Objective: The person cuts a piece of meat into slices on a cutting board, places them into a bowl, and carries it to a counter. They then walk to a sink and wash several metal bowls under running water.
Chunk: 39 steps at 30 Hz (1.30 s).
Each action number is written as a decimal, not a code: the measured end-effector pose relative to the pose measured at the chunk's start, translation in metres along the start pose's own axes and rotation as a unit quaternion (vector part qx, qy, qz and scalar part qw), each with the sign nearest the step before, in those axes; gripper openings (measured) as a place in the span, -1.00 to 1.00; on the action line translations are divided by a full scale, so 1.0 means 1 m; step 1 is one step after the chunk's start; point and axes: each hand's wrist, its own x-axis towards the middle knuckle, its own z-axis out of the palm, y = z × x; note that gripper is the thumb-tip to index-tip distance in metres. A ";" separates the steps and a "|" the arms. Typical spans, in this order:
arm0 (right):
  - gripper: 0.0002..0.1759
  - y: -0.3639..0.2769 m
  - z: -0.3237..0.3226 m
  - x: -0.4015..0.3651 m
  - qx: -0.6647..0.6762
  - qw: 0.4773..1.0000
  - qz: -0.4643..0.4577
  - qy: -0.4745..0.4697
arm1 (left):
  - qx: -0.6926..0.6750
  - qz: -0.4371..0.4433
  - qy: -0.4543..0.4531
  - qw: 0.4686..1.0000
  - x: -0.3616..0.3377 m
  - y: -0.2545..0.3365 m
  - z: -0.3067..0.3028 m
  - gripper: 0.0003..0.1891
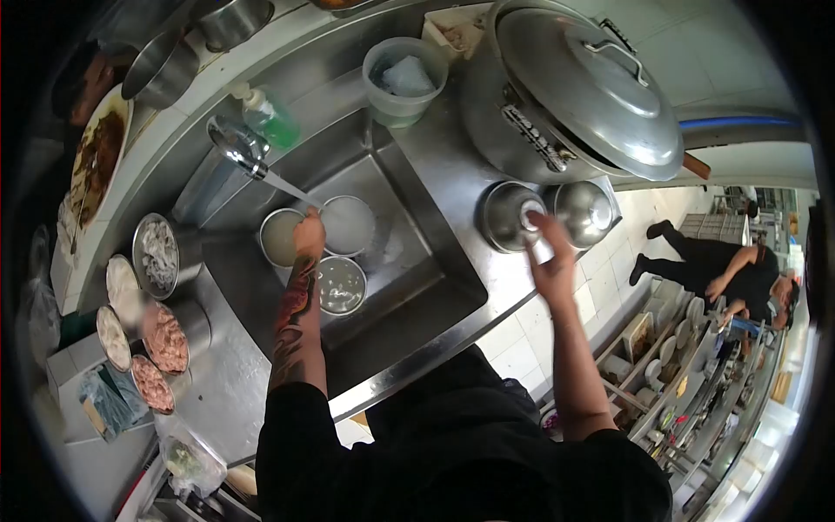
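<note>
In the sink [409,287] stand three round metal containers of liquid. Water from the faucet [237,143] pours into the upper right container [350,228], while a cloudy-filled container [280,239] sits to its left and another container [341,285] below. My left hand [309,235] is closed at the rim of the container under the stream, its fingertips hidden from view. On the counter right of the sink, my right hand [551,259] reaches over an upturned metal bowl [504,217], blurred, with fingers apart. Beside that lies a second upturned bowl [584,214].
A large lidded pot [574,87] and a plastic tub [404,104] stand behind the sink. Soap bottle [271,117] is near the faucet. Bowls of pinkish minced meat [165,339] line the left counter. A person [739,277] is at right, near shelves [661,348].
</note>
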 end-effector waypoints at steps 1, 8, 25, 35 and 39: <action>-0.60 -0.010 0.021 -0.011 0.048 0.997 -0.027 -0.055 | -0.030 -0.035 0.001 0.999 -0.005 0.000 -0.001 -0.75; -0.56 -0.040 0.169 -0.057 0.116 0.951 -0.079 -0.274 | -0.106 -0.008 0.031 0.994 -0.040 0.039 -0.090 -0.79; -0.71 -0.132 0.312 0.035 0.685 0.588 0.430 -0.032 | -0.426 0.050 0.220 0.876 -0.058 0.101 -0.169 -0.60; -0.51 -0.096 0.275 0.036 0.492 0.769 0.390 -0.124 | -0.681 -0.054 -0.125 0.719 -0.053 0.090 -0.190 -0.69; -0.44 -0.116 0.289 0.075 0.410 0.850 0.322 -0.072 | -0.488 0.023 0.059 0.870 -0.050 0.109 -0.199 -0.69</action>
